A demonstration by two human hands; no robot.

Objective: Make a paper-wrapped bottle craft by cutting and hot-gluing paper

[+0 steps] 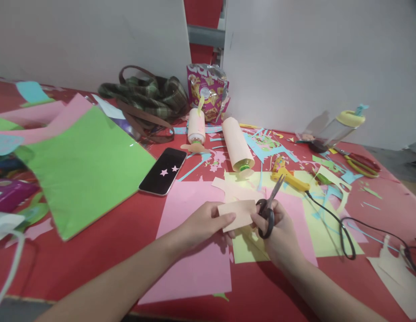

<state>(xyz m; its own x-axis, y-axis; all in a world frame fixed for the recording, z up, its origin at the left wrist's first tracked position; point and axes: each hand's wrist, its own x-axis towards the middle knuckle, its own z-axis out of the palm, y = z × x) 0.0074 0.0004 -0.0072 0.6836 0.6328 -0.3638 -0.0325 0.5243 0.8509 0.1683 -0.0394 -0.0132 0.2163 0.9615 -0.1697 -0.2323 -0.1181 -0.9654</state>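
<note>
Between my two hands is a small cream paper rectangle. My left hand pinches its left end, thumb on top. My right hand grips black-handled scissors, whose blades point up and away from the paper; its thumb is at the paper's right edge. Below the hands lie a pink sheet and a pale yellow sheet. Just beyond them are a cream paper offcut and a yellow glue gun with a black cord.
A phone with pink stars lies left of centre, beside a large green sheet. Two paper-wrapped cylinders, one a cream tube, stand farther back near a purple snack bag. Pliers and a clear bottle are at right.
</note>
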